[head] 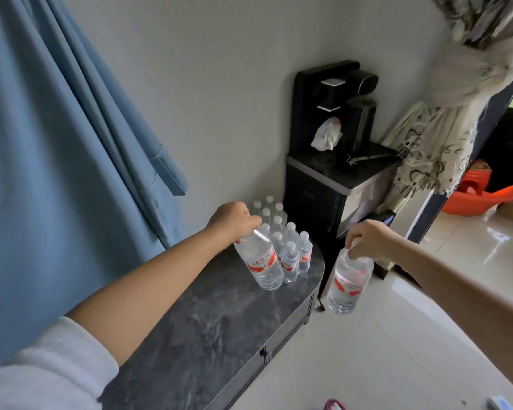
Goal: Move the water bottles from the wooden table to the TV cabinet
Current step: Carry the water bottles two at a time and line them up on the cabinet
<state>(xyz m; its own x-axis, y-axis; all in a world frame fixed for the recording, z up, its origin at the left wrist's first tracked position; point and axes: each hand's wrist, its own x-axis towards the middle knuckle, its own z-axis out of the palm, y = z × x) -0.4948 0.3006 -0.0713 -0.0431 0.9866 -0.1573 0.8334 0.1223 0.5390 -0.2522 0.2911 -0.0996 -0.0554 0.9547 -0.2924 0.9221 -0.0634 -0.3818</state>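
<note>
L hand (234, 219) grips a water bottle (259, 261) by the neck, fingers curled round the cap end, bottle tilted, base just over the TV cabinet (208, 327) worktop beside the cluster of bottles (282, 232) already parked at the far end. Neck grip leaves the base free for set-down, prob next in row. R hand (367, 241) pinches a 2nd bottle (348, 284) at the cap, hanging upright over the floor (367, 350), off the cabinet edge, likely waiting its turn. Black dispenser (335, 161) just beyond, so no room that way.
</note>
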